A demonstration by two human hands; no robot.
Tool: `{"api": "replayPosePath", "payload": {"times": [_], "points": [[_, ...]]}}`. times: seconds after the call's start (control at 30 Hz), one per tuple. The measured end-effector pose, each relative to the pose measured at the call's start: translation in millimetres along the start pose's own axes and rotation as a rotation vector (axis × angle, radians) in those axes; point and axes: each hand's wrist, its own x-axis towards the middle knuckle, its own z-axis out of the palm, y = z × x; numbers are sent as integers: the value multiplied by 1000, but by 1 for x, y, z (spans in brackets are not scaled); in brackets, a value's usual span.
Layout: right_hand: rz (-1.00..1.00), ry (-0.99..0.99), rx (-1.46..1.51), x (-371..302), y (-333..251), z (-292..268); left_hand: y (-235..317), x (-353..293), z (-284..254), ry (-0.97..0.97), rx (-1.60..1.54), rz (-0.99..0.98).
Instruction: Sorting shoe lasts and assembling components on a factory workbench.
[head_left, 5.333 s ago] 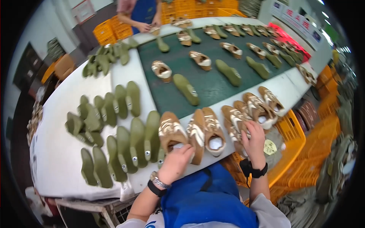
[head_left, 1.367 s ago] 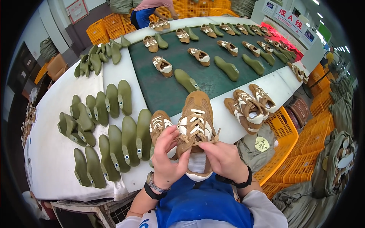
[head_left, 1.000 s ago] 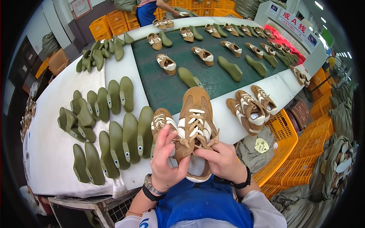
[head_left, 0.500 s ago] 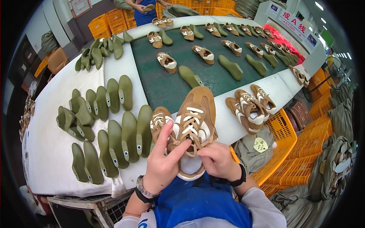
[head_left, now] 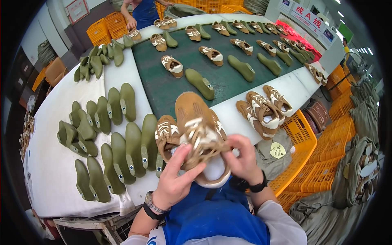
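Observation:
In front of me, a brown sneaker (head_left: 190,105) with white trim points its toe away and its heel toward my blue apron. My left hand (head_left: 173,179) is at the near left side of its opening, fingers on the brown shoelace (head_left: 200,143), which is blurred by motion. On the right of the opening, my right hand (head_left: 244,159) pinches the lace, its fingertips partly smeared. Another brown sneaker (head_left: 166,132) stands just left, partly hidden behind the held shoe and my left hand. The edge of one more shows behind its right side.
Green shoe lasts (head_left: 134,149) stand in rows on the white table (head_left: 53,163) at left. Sneakers and lasts lie on the green belt (head_left: 163,94) ahead. Several sneakers (head_left: 265,110) sit right, above a yellow crate (head_left: 300,143). A co-worker's hand (head_left: 131,22) is at the far left.
The lace has shifted and blurred as my right hand moved slightly up and right, its fingers more raised. At the far side, the co-worker's hand has come down to a sneaker. The view has shifted slightly.

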Motion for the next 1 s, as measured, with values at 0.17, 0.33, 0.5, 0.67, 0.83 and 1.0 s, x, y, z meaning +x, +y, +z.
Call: {"api": "replayPosePath", "payload": {"times": [0.17,0.33,0.5,0.67,0.83,1.0], "points": [[354,60,-40,24,66,-75,-3,-6,-6,118,43,-214],[466,-202,-399,14,119,-99,-8,-13,-2,86,-5,-306],[602,-449,-398,-5,137,-67,-4,-13,4,14,7,-293],[137,35,-802,-1,124,-99,-6,-12,9,21,20,-278],[343,11,-1131,-17,119,-133,-5,-7,16,-23,-14,-262],[389,130,-838,-9,89,-106,-7,-6,13,-5,3,-257]]}}
